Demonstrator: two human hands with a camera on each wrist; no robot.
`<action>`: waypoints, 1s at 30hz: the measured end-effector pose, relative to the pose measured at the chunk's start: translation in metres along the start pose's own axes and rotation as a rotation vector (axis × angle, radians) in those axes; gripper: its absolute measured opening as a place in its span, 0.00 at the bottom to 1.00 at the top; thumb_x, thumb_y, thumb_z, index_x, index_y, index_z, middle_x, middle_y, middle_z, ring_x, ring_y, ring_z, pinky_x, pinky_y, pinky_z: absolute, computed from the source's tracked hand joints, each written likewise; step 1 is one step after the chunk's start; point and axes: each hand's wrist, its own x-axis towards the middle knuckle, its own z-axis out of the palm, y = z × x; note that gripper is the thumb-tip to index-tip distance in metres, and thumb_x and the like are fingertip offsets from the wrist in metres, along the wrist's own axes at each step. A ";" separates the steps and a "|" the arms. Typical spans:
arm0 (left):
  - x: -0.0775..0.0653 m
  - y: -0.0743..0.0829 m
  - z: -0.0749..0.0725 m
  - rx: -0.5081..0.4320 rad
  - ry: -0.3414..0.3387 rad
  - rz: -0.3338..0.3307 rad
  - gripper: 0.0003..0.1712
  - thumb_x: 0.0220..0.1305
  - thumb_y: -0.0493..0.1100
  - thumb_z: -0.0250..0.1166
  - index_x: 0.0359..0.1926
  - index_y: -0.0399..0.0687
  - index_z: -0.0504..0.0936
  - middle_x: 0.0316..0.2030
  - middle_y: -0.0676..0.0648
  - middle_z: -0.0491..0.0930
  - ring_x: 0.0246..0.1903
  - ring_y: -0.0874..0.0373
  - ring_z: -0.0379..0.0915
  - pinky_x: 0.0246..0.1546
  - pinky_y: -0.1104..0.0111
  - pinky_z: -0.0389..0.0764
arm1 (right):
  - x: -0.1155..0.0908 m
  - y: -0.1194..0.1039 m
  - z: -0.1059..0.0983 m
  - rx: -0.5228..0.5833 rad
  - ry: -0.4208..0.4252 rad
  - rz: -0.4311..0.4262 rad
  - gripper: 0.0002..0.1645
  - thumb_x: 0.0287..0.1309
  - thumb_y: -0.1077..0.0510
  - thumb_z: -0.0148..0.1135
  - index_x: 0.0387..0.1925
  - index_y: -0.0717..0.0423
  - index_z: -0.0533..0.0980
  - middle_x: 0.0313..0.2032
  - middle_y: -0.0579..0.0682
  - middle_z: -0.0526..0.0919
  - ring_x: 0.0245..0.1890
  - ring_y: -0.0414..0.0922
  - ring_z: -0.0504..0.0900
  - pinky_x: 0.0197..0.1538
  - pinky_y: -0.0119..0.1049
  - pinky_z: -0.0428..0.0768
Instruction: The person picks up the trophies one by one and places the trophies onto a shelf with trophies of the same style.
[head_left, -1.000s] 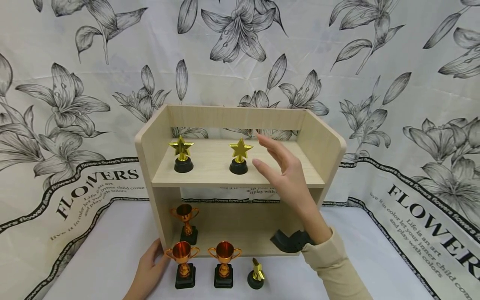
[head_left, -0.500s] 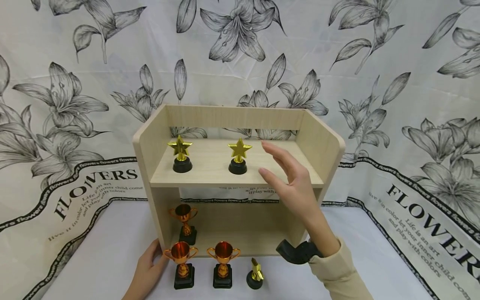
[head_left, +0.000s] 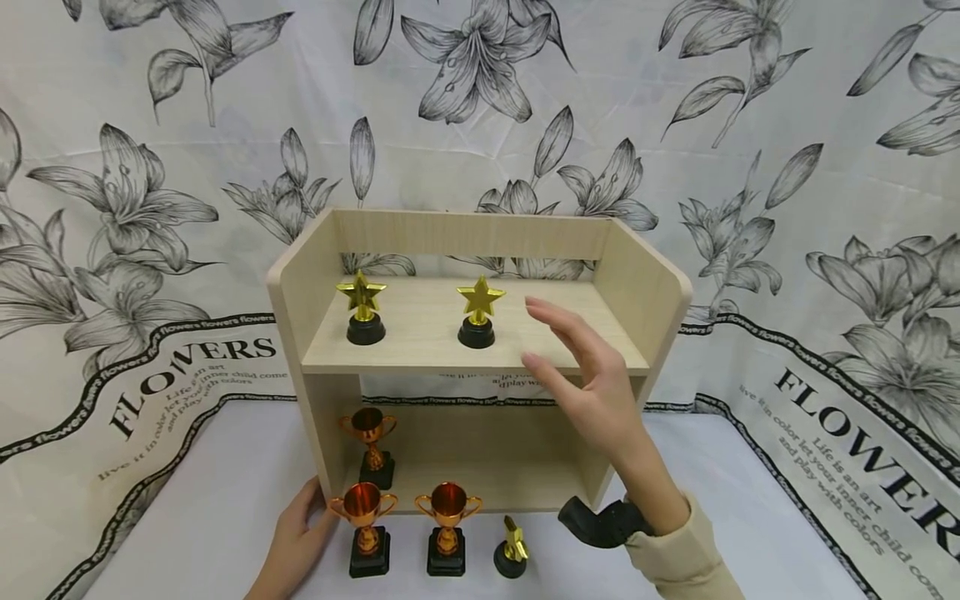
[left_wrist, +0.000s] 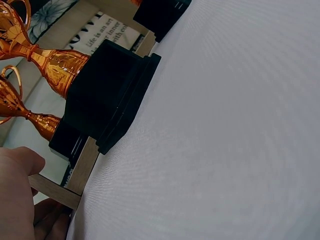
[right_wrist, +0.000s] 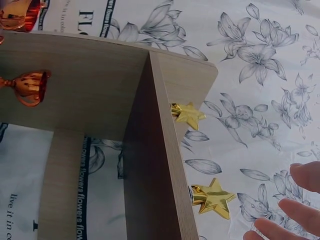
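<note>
Soft, even light glints on the gold stars point(right_wrist: 216, 198).

On the upper shelf point(head_left: 420, 337) we have two passages: between the left star point(head_left: 364, 308) and the centre star point(head_left: 479, 307), and from the latter to the right side panel point(head_left: 652, 292), near the right hand point(head_left: 588, 379). On the bench point(head_left: 202, 500), the left front cup point(head_left: 367, 540), right front cup point(head_left: 447, 542) and third star point(head_left: 512, 554) obstruct low entry; right of these, we can enter the lower shelf point(head_left: 517, 479).
</note>
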 end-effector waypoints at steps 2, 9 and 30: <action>0.000 0.000 0.000 0.000 -0.003 -0.004 0.28 0.63 0.44 0.63 0.62 0.42 0.68 0.53 0.43 0.77 0.52 0.51 0.73 0.51 0.81 0.65 | -0.001 -0.001 0.000 0.006 -0.005 -0.009 0.32 0.51 0.75 0.62 0.59 0.61 0.70 0.62 0.54 0.70 0.65 0.49 0.64 0.67 0.41 0.59; -0.001 -0.001 -0.001 -0.001 -0.011 -0.002 0.28 0.64 0.45 0.62 0.63 0.42 0.68 0.55 0.42 0.76 0.53 0.50 0.73 0.54 0.70 0.69 | -0.008 -0.004 0.000 0.004 -0.019 -0.010 0.32 0.51 0.77 0.61 0.59 0.61 0.70 0.62 0.55 0.70 0.65 0.51 0.64 0.67 0.42 0.59; 0.000 -0.001 -0.001 -0.040 -0.056 -0.060 0.30 0.64 0.47 0.61 0.64 0.42 0.65 0.57 0.38 0.73 0.56 0.45 0.70 0.57 0.48 0.67 | -0.023 -0.034 0.004 -0.043 -0.014 -0.011 0.29 0.47 0.79 0.61 0.55 0.72 0.70 0.58 0.66 0.71 0.62 0.56 0.67 0.65 0.35 0.63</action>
